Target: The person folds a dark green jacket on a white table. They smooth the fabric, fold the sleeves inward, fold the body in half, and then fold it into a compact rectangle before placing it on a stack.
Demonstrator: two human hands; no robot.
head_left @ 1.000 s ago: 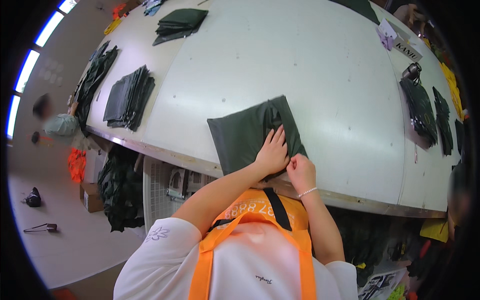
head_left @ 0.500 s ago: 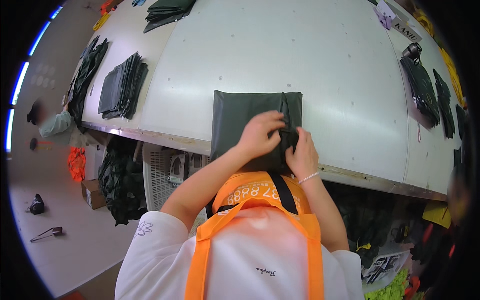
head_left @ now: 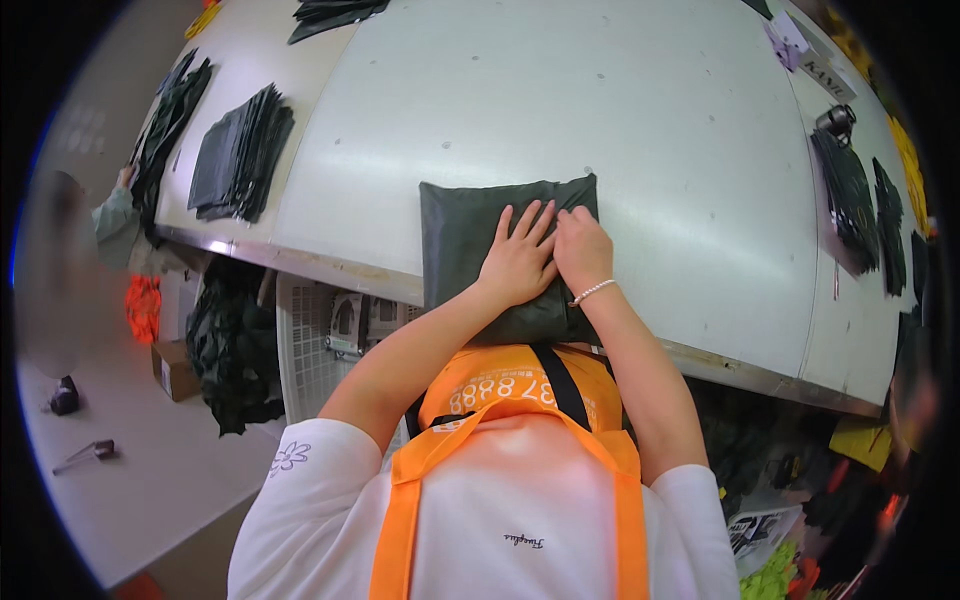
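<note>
A dark green, square packet of smooth folded fabric [head_left: 455,235] lies at the table's near edge, right before me. My left hand [head_left: 520,255] rests flat on it with the fingers spread. Beside it, my right hand [head_left: 585,245] is closed, its fingertips pinching the packet's upper right part. What exactly lies between those fingertips is hidden by the hand. The packet's top edge looks slightly wavy, and its upper right corner pokes up past my right hand.
The pale table [head_left: 680,230] stretches away ahead. Dark green stacks lie left [head_left: 240,155] and right [head_left: 845,200], with a metal flask [head_left: 835,122] and a white box [head_left: 820,62] at far right. Below the edge stands a white crate [head_left: 300,340]. Someone's sleeve [head_left: 115,215] shows at far left.
My left hand has flattened with its fingers spread on the packet. My right hand has moved up along the right side and closed. The dark strip or fold there no longer stands out.
</note>
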